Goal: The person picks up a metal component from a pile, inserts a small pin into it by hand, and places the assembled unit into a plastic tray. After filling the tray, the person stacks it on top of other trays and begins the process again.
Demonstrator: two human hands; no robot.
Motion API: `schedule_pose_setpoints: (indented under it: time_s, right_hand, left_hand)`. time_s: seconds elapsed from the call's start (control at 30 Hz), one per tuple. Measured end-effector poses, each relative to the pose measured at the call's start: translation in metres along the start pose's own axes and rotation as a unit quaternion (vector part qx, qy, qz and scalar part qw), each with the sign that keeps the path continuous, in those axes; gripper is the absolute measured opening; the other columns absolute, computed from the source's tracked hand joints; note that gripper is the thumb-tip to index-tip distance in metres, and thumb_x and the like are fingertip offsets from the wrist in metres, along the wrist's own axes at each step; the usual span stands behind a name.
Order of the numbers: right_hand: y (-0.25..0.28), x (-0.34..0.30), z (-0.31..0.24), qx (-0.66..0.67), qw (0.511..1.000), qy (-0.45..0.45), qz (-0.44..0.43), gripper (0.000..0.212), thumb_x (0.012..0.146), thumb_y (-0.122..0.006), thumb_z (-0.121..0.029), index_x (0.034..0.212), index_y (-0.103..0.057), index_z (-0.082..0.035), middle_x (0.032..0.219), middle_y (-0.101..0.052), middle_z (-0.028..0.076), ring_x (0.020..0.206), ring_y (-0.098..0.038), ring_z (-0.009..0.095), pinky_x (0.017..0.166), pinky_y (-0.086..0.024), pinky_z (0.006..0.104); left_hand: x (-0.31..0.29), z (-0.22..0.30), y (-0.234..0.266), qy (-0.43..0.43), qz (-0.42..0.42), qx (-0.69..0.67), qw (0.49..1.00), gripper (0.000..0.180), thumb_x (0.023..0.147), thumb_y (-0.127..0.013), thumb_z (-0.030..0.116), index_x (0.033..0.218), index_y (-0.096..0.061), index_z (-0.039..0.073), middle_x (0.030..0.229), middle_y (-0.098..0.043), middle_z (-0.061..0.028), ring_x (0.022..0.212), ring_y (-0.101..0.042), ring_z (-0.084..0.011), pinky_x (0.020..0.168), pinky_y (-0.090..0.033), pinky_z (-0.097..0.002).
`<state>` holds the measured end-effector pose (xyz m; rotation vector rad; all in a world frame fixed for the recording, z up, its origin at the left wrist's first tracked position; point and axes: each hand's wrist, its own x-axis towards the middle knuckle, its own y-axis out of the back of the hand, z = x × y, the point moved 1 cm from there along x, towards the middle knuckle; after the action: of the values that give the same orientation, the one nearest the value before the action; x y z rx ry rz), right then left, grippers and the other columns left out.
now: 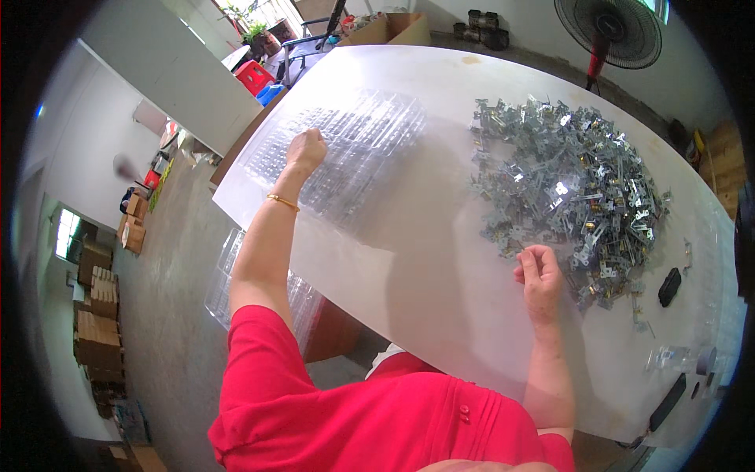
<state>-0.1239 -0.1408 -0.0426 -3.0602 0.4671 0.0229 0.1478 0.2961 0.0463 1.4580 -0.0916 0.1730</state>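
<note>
Thumb and fingertips meet in the grip of the right hand (pixel 541 285), just beside the near side of the heap of metal parts (pixel 568 185) that spreads over the right part of the worktop (pixel 429 291), though whether a small piece is pinched there I cannot tell. Over the clear plastic trays (pixel 354 177), laid toward the worktop's far left edge, the left hand (pixel 307 148) has its fingers bunched together, their contents hidden. Near the worktop's right edge lie a small black object (pixel 669 287) and a clear bottle (pixel 672 359).
</note>
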Motion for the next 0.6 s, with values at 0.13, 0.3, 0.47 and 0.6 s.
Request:
schedule_pose_setpoints:
  time_s: [0.13, 0.3, 0.47, 0.6]
  right_hand:
    - [-0.001, -0.001, -0.003, -0.018, 1.000, -0.001, -0.001, 0.012, 0.100, -0.060, -0.018, 0.097, -0.059, -0.006, 0.084, -0.060, -0.002, 0.068, -0.056, 0.006, 0.062, -0.049, 0.0220]
    - [0.001, -0.001, -0.002, -0.016, 1.000, -0.010, -0.007, 0.013, 0.100, -0.060, -0.019, 0.098, -0.060, -0.006, 0.083, -0.060, -0.002, 0.068, -0.056, 0.006, 0.063, -0.049, 0.0217]
    - [0.001, -0.001, -0.003, -0.022, 1.000, -0.004, -0.008, 0.013, 0.100, -0.060, -0.019, 0.098, -0.060, -0.006, 0.083, -0.060, -0.002, 0.068, -0.056, 0.006, 0.063, -0.049, 0.0214]
    - [0.001, -0.001, -0.003, -0.027, 1.000, -0.007, -0.008, 0.013, 0.100, -0.059, -0.019, 0.098, -0.060, -0.006, 0.084, -0.062, -0.001, 0.068, -0.056, 0.006, 0.063, -0.049, 0.0218]
  left_hand:
    - [0.003, 0.003, -0.004, 0.020, -0.006, -0.001, 1.000, 0.026, 0.084, -0.055, 0.018, 0.100, -0.072, 0.007, 0.103, -0.071, -0.0225, 0.103, -0.067, -0.0385, 0.090, -0.052, -0.0472]
    - [0.004, 0.006, -0.004, 0.016, -0.013, 0.013, 1.000, 0.027, 0.085, -0.055, 0.017, 0.103, -0.072, 0.007, 0.108, -0.070, -0.0216, 0.106, -0.066, -0.0380, 0.093, -0.051, -0.0465]
    - [0.004, 0.007, -0.002, 0.022, -0.022, 0.008, 0.999, 0.028, 0.085, -0.055, 0.018, 0.104, -0.072, 0.006, 0.108, -0.070, -0.0220, 0.107, -0.066, -0.0381, 0.094, -0.051, -0.0461]
    - [0.002, 0.013, 0.002, 0.030, -0.025, 0.010, 0.999, 0.030, 0.084, -0.054, 0.017, 0.106, -0.072, 0.005, 0.109, -0.069, -0.0230, 0.107, -0.066, -0.0385, 0.094, -0.051, -0.0459]
